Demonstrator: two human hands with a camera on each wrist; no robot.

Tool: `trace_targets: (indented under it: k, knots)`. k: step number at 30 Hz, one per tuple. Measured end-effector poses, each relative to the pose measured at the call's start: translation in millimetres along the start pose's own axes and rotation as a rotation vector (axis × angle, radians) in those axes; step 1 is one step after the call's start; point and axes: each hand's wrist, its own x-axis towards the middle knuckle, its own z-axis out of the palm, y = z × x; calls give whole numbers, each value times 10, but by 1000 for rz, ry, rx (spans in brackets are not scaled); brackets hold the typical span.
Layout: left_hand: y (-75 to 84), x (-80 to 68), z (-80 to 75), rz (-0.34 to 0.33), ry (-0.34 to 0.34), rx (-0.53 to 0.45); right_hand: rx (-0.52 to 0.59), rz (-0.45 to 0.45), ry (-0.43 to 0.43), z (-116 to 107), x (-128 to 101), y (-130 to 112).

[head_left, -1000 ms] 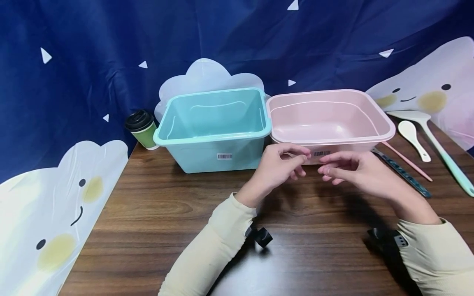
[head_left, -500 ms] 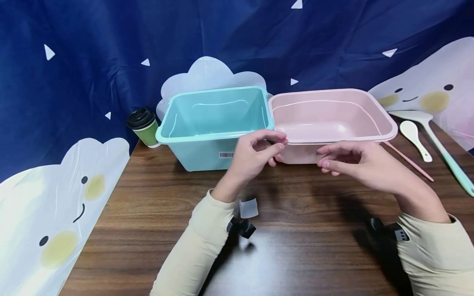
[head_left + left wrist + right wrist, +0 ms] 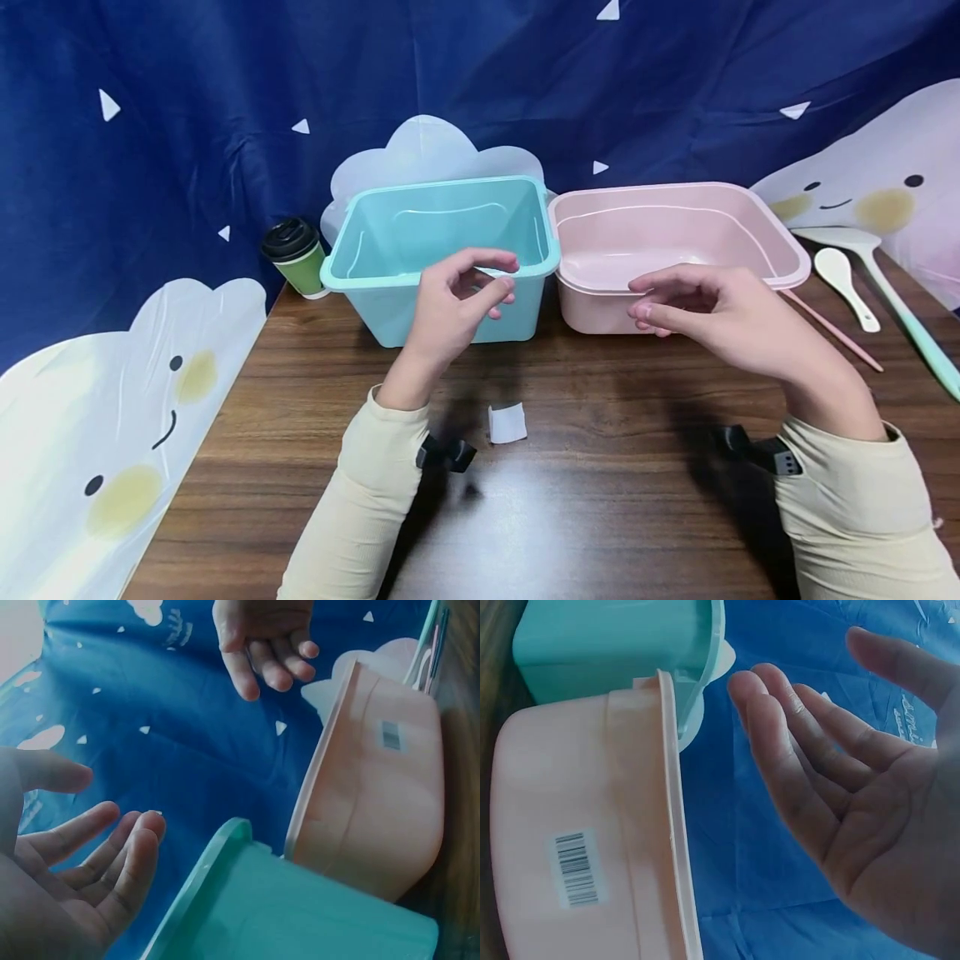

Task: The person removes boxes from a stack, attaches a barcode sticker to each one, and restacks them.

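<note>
While both hands are being held up above the table (image 3: pixel 600 500), nothing is being gripped by either. The left hand (image 3: pixel 450 304) is being raised in front of the near wall of the teal bin (image 3: pixel 390 250), with its fingers loosely curled and its grip empty and fairly wide, as the left wrist view is also showing. The right hand (image 3: pixel 712 321) is being held in front of the near rim of the pink basin (image 3: pixel 750 217), fingers relaxed and only slightly bent, its grip likewise wide and empty. The two containers are being kept side by side at the back of the table, their rims just beside each other. A small white slip (image 3: pixel 507 422) is lying flat on the table between the forearms, nearer the left wrist and well apart from both hands. A lidded green cup (image 3: pixel 294 257) is standing left of the teal bin, and a white spoon (image 3: pixel 842 283) and a teal-handled spatula (image 3: pixel 885 292) are lying right of the pink basin.
</note>
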Motion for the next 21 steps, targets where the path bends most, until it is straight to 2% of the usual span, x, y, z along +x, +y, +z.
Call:
trace_targets:
  k: [6, 13, 17, 21]
  knots:
    - [32, 3, -71, 13, 39, 43, -32, 30, 71, 28, 26, -67]
    - [32, 5, -95, 53, 85, 191, -19, -3, 300, 42, 32, -90]
    - [-3, 2, -45, 88, 79, 244, -15, -21, 424, 10, 36, -65]
    - [-56, -17, 104, 105, 37, 238, -15, 3, 543, -55, 37, 6]
